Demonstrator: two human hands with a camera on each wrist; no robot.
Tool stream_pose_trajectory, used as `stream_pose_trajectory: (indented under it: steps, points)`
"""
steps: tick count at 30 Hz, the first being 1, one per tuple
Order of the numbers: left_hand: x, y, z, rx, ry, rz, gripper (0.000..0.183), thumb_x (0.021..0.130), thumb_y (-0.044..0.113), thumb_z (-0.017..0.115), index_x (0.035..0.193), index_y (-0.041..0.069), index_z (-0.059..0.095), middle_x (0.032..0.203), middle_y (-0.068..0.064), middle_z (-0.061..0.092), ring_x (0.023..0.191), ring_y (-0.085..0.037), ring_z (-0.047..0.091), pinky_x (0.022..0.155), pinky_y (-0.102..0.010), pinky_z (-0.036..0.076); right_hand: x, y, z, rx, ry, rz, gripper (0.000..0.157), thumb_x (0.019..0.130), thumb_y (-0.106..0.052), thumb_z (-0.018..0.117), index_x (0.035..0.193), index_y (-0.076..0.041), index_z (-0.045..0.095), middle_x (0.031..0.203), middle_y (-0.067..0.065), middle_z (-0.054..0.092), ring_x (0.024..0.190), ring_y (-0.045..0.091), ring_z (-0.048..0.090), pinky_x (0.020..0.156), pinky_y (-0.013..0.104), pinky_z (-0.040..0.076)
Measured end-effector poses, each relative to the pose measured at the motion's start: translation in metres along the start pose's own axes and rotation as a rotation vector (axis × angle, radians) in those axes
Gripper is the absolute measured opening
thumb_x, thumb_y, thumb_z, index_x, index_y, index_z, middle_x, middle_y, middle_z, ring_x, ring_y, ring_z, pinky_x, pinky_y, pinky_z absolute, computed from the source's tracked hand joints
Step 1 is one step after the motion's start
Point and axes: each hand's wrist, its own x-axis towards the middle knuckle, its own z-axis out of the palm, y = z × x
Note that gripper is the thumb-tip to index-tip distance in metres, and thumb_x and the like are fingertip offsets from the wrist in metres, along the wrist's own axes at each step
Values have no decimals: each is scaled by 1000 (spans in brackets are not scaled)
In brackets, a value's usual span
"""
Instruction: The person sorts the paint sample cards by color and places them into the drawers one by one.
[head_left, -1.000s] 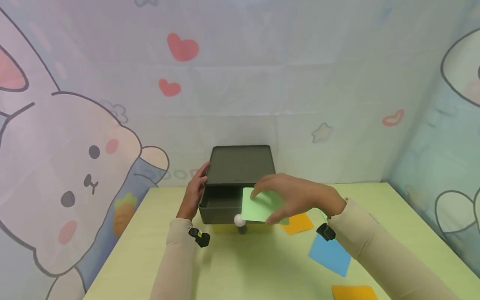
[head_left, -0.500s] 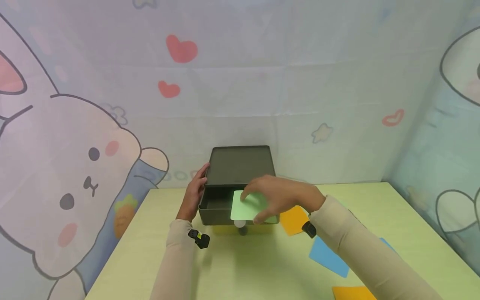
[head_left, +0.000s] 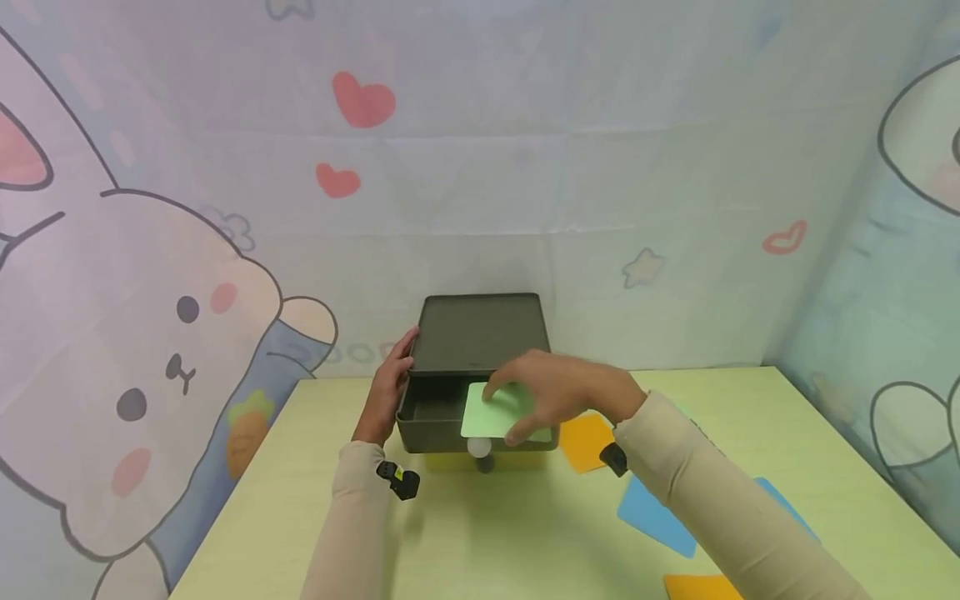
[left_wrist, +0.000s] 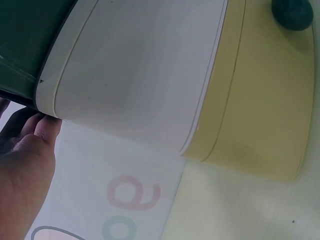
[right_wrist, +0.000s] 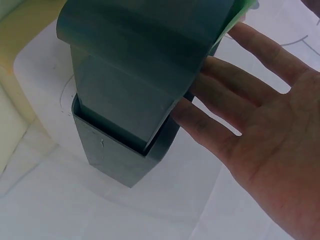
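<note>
A small drawer unit (head_left: 480, 329) with a dark top stands at the back of the table, its dark top drawer (head_left: 431, 435) pulled out. My left hand (head_left: 386, 392) lies along the unit's left side; in the left wrist view its fingers reach beside the dark part. Over the right part of that drawer, my right hand (head_left: 566, 390) holds a light green paper sheet (head_left: 480, 417), thumb at the near edge and fingers toward the far side. The sheet hides part of the drawer's inside. A white round knob (head_left: 479, 447) shows at the drawer front.
The left wrist view shows a white section (left_wrist: 130, 65) and a yellow section (left_wrist: 265, 110) with a dark knob (left_wrist: 293, 12). Orange paper (head_left: 587, 442), blue paper (head_left: 656, 517) and another orange sheet (head_left: 697, 587) lie at the right. A printed cloth (head_left: 480, 167) hangs behind the table.
My right hand has moved left with the green sheet, farther over the open drawer, and hardly shifts in the last half second. The left hand has stayed on the unit's side.
</note>
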Motion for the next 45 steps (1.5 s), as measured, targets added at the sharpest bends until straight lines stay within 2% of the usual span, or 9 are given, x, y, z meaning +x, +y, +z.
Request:
stream_pose_trajectory:
  steps: [2,6,9,13,20,27,33,37,45]
  points:
    - [0,-1,0,-1,-5,-1,56,105,22,28,160,20,28,169,-4,21,158,-22,16,129,-49,10,0,0,1,-8,-8,3,49,80,-37,81,125,-20,69,117,-1,68,100,17,56,85,29,49]
    - [0,-1,0,-7,-8,1,55,105,23,28,160,21,29,169,-4,21,158,-22,15,129,-48,10,0,2,0,-43,-9,-29,46,87,-32,75,129,-15,68,125,3,69,109,22,64,96,37,52]
    - [0,-1,0,-4,-10,7,55,105,23,28,160,21,28,169,-4,20,158,-22,15,129,-49,10,1,4,0,-43,4,-54,45,91,-27,71,132,-9,66,131,6,69,112,24,66,100,39,52]
    - [0,-2,0,0,-8,1,55,105,25,28,160,22,28,169,-2,21,158,-21,16,129,-49,11,1,6,0,-18,28,-57,45,90,-25,72,130,-6,67,128,8,70,106,24,67,95,37,54]
    - [2,-4,-1,-11,-14,10,55,105,23,29,160,22,28,169,-3,21,158,-21,16,129,-48,11,-5,10,-7,16,83,-97,42,91,-21,72,130,-6,67,128,8,71,113,24,69,99,40,55]
    - [2,-3,-1,11,-18,13,55,106,24,28,160,22,28,169,-3,21,158,-22,15,129,-50,10,-20,25,-21,86,198,-112,37,90,-16,72,125,-6,68,118,8,74,107,27,72,91,39,59]
    - [3,-5,-4,18,-14,21,54,107,29,30,160,24,29,169,-2,20,159,-21,13,129,-51,9,-27,54,-23,167,314,-47,32,91,-13,71,122,-6,70,111,9,75,100,22,73,85,35,61]
    - [2,-6,-4,11,-19,22,54,106,29,30,160,24,28,169,-1,20,159,-20,13,129,-50,9,-34,80,-18,185,384,33,25,90,-12,71,115,-8,72,102,6,76,91,18,74,81,33,62]
    - [-1,-5,-1,14,-15,23,54,106,29,28,160,26,28,169,-1,21,158,-21,15,129,-49,11,-53,125,4,166,394,197,17,90,-13,70,106,-7,73,92,4,77,82,15,72,81,40,60]
